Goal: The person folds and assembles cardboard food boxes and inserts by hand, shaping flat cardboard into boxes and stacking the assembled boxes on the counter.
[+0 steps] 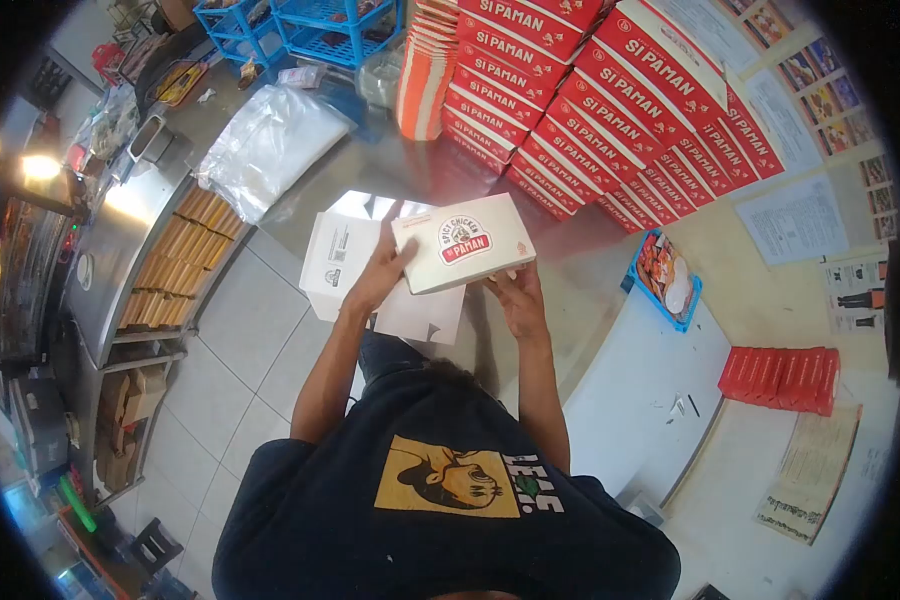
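A closed white box (pixel 467 243) with a red "Spicy Chicken Si Paman" logo is held up in front of me, over the metal counter. My left hand (pixel 382 268) grips its left side, thumb on the top face. On the right, my right hand (pixel 515 295) holds the box's lower right edge from beneath, its fingers partly hidden. Below and behind the box lies an unfolded white carton sheet (pixel 332 262) with printing on its left flap, partly covered by the box and my left hand.
Tall stacks of red and white boxes (pixel 620 90) stand at the counter's back right. Clear plastic bags (pixel 270 145) lie at the back left, near blue racks (pixel 320 28). A blue-edged tray (pixel 663 282) and red packets (pixel 780 380) are to the right.
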`<state>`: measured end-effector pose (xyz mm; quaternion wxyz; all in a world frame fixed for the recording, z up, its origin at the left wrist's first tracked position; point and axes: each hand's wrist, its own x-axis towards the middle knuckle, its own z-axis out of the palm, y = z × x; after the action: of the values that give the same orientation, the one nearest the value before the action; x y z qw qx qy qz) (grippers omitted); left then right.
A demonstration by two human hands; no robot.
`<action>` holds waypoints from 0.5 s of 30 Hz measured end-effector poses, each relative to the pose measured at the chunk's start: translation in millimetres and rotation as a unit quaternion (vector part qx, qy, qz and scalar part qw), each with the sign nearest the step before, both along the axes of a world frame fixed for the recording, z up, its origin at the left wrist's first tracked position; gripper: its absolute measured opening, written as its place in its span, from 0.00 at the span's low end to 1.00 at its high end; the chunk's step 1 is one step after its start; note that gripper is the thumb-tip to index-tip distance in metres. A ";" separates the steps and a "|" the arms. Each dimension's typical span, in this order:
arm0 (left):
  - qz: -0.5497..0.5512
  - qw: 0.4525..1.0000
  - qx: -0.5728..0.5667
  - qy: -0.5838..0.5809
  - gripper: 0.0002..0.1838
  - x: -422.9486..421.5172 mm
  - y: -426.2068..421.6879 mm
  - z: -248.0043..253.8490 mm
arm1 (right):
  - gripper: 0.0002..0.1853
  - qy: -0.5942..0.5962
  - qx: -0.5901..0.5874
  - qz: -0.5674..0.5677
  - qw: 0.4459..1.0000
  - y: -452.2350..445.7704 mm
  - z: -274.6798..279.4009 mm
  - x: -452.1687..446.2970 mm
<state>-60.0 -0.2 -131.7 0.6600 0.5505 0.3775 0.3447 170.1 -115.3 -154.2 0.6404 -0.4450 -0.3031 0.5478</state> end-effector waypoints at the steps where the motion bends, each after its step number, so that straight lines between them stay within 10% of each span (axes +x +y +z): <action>1: -0.015 0.999 0.032 0.011 0.42 1.9 -5.5 6.8 | 0.32 0.000 0.001 -0.003 1.000 1.1 13.1 -3.3; 7: -0.004 0.970 -0.097 -0.221 0.45 4.2 -12.7 23.5 | 0.30 0.179 0.058 -0.070 0.980 4.5 24.2 -4.1; 10: 0.064 0.992 0.106 0.028 0.46 14.5 -15.9 22.8 | 0.29 0.148 0.064 -0.062 0.985 7.8 19.6 -7.2; 15: 0.065 0.989 0.133 -0.008 0.47 16.1 -17.4 41.0 | 0.29 0.176 0.076 -0.067 0.979 7.8 20.7 -9.6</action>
<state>-43.9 -17.6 -90.7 0.5605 0.6049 0.3575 0.4384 160.5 -107.5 -133.6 0.7507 -0.3114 -0.1961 0.5487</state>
